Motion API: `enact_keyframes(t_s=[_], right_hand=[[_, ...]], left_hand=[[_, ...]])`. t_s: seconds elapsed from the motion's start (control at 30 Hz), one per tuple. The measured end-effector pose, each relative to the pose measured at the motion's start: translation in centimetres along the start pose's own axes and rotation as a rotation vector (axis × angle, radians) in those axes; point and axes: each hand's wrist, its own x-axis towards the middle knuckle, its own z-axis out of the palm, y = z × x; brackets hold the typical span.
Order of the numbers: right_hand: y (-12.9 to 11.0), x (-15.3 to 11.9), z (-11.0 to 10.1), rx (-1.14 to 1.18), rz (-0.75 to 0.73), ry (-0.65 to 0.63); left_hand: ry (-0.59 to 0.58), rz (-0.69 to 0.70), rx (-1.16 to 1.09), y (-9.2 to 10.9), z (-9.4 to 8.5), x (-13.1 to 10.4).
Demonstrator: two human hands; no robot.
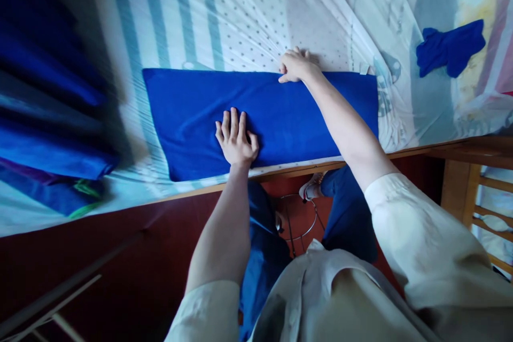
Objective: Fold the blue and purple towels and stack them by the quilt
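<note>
A blue cloth (192, 123), looking like a towel, lies as a long flat rectangle along the near edge of the bed. Its surface has a few soft wrinkles, and a small white tag (364, 68) sticks out at its far right side. My left hand (237, 139) rests on the cloth left of its middle, palm down with fingers spread. At the cloth's far edge is my right hand (295, 65), its fingers bent over the edge onto the sheet. Whether those fingers pinch any fabric is hidden.
Blue and purple folded fabrics (52, 133) are piled at the left. A small crumpled blue cloth (451, 48) lies at the far right of the patterned sheet (248, 16). A wooden slatted frame (460, 187) stands at right. Below are a metal ring (298, 238) and a pale rod (60, 299).
</note>
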Motion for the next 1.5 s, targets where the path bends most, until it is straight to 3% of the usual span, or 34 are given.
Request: enact_keyframes(t_s=[0.13, 0.23, 0.33, 0.47, 0.53, 0.6, 0.77, 0.9, 1.07, 1.33, 1.5], right_hand=[[-2.7, -1.9, -0.8, 0.009, 0.142, 0.038], [-4.0, -3.3, -1.5, 0.026, 0.195, 0.021], [-4.5, -3.7, -1.9, 0.036, 0.208, -0.011], [-4.2, -2.7, -1.7, 0.048, 0.221, -0.01], [-4.0, -2.2, -1.4, 0.059, 0.203, -0.003], [-3.9, -2.1, -1.2, 0.062, 0.19, 0.0], [-4.2, -2.5, -1.6, 0.047, 0.219, -0.008], [-4.3, -2.8, -1.8, 0.081, 0.215, -0.007], [-4.0, -2.7, -1.6, 0.068, 0.186, 0.014], [-4.3, -3.5, -1.5, 0.043, 0.204, 0.032], [-4.1, -5.5, 0.6, 0.096, 0.159, 0.232]], left_hand=[[-0.017, -0.006, -0.003, 0.1, -0.1, 0.1], [-0.021, -0.045, 0.0, 1.1, 0.5, -1.2], [-0.101, -0.034, -0.028, 3.6, 1.5, -4.7], [-0.324, 0.057, -0.185, 7.9, 1.9, -10.9], [-0.379, 0.018, -0.323, 9.5, 1.8, -13.0], [-0.391, -0.124, -0.504, 10.4, 1.8, -14.1], [-0.311, -0.735, -1.069, 10.6, 2.7, -13.6], [-0.301, -1.003, -1.369, 10.7, 3.1, -13.0], [-0.195, -1.085, -1.475, 11.1, 3.4, -12.7], [-0.133, -1.046, -1.492, 10.5, 5.6, -11.7], [-0.098, -0.976, -1.463, 10.4, 6.3, -12.3]])
